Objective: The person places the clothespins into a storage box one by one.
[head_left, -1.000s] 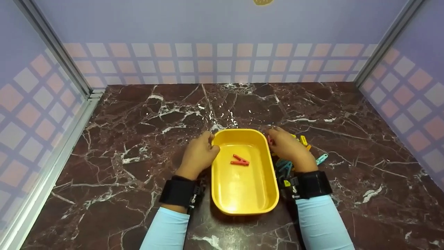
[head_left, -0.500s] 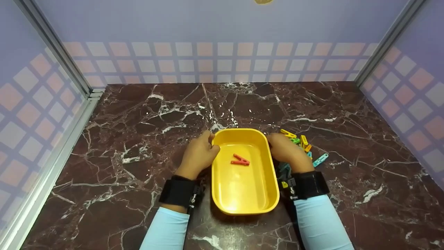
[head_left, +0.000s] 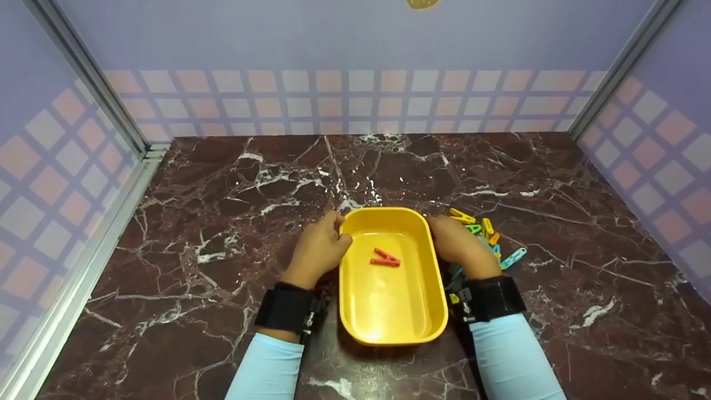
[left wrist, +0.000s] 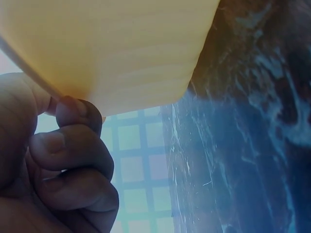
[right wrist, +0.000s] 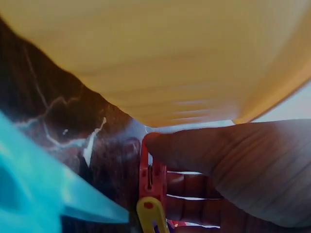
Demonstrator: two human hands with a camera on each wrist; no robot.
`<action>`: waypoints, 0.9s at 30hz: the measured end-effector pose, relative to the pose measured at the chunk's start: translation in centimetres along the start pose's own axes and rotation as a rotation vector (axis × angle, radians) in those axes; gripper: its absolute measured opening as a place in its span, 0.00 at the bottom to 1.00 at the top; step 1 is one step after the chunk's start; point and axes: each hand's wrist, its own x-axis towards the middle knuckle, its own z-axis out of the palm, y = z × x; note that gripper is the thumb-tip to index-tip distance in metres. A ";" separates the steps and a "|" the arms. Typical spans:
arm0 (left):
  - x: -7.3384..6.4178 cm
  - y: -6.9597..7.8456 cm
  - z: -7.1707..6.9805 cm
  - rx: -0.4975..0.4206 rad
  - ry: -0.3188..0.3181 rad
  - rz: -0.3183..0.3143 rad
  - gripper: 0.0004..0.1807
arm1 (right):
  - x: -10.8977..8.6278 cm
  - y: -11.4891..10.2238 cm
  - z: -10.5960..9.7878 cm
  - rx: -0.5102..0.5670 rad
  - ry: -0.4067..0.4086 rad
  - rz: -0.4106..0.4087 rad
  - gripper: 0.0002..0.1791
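Note:
A yellow plastic tray (head_left: 389, 311) stands on the marble-patterned table with one red clothespin (head_left: 385, 259) lying inside. At the tray's left rim my left hand (head_left: 319, 247) pinches the edge between thumb and curled forefinger. My right hand (head_left: 458, 241) is low beside the tray's right wall. In the right wrist view, its thumb and fingers pinch another red clothespin (right wrist: 145, 180), which the hand hides in the head view. Right below that one is a yellow clothespin (right wrist: 150, 213), and a turquoise clothespin (right wrist: 58, 187) looms close at the left.
Several yellow, green, orange and turquoise clothespins (head_left: 514, 258) lie in a loose pile to the right of the tray, partly under my right hand. Purple checkered panels (head_left: 361, 103) wall the table at the back and both sides.
My right hand has drawn slightly back toward me, uncovering yellow and green clothespins behind it. The red clothespin at its fingertips has gone out of sight in the head view. Left hand and tray stay put.

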 end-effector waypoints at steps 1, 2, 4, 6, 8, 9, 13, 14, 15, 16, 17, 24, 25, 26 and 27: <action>0.0 0.0 0.0 -0.002 -0.003 -0.002 0.16 | 0.0 0.1 0.0 0.003 0.005 -0.015 0.09; 0.0 0.0 0.1 -0.003 -0.007 -0.004 0.16 | -0.1 0.1 0.0 0.008 0.012 -0.027 0.08; 0.0 0.0 0.1 -0.002 -0.010 -0.005 0.16 | -0.2 0.1 -0.1 0.014 0.028 -0.041 0.06; 0.1 -0.1 0.1 0.001 -0.011 -0.006 0.16 | -0.3 0.1 -0.3 0.034 0.039 -0.051 0.03; 0.1 -0.2 0.2 0.000 -0.008 -0.004 0.16 | -0.4 -0.1 -0.6 0.049 0.051 -0.052 0.03; 0.1 -0.2 0.2 -0.001 -0.007 -0.002 0.17 | -0.4 -0.2 -0.8 0.058 0.057 -0.054 0.03; 0.1 -0.3 0.2 -0.001 -0.002 0.013 0.17 | -0.8 -0.6 -1.5 0.081 0.081 -0.050 0.07; 0.1 -0.3 0.2 0.001 -0.002 0.015 0.17 | -0.9 -0.7 -1.7 0.083 0.088 -0.048 0.09; 0.1 -0.3 0.2 0.002 -0.003 0.015 0.17 | -1.1 -0.8 -1.9 0.079 0.097 -0.045 0.11; 0.1 -0.3 0.2 0.004 -0.004 0.015 0.17 | -1.2 -0.9 -2.1 0.073 0.102 -0.044 0.10; 0.1 -0.3 0.3 0.004 -0.005 0.014 0.16 | -1.3 -1.0 -2.4 0.066 0.108 -0.040 0.10; 0.1 -0.1 0.3 0.008 0.001 0.018 0.15 | -3.3 -2.8 -4.9 0.020 0.147 -0.020 0.04; 0.1 -0.1 0.3 0.005 0.003 0.018 0.15 | -3.5 -3.1 -5.2 0.016 0.157 -0.028 0.04; 0.1 -0.1 0.3 0.004 0.006 0.019 0.15 | -3.8 -3.4 -5.4 0.014 0.165 -0.037 0.05; 0.0 -0.1 0.3 0.003 0.007 0.018 0.14 | -3.9 -3.7 -5.5 0.012 0.171 -0.048 0.05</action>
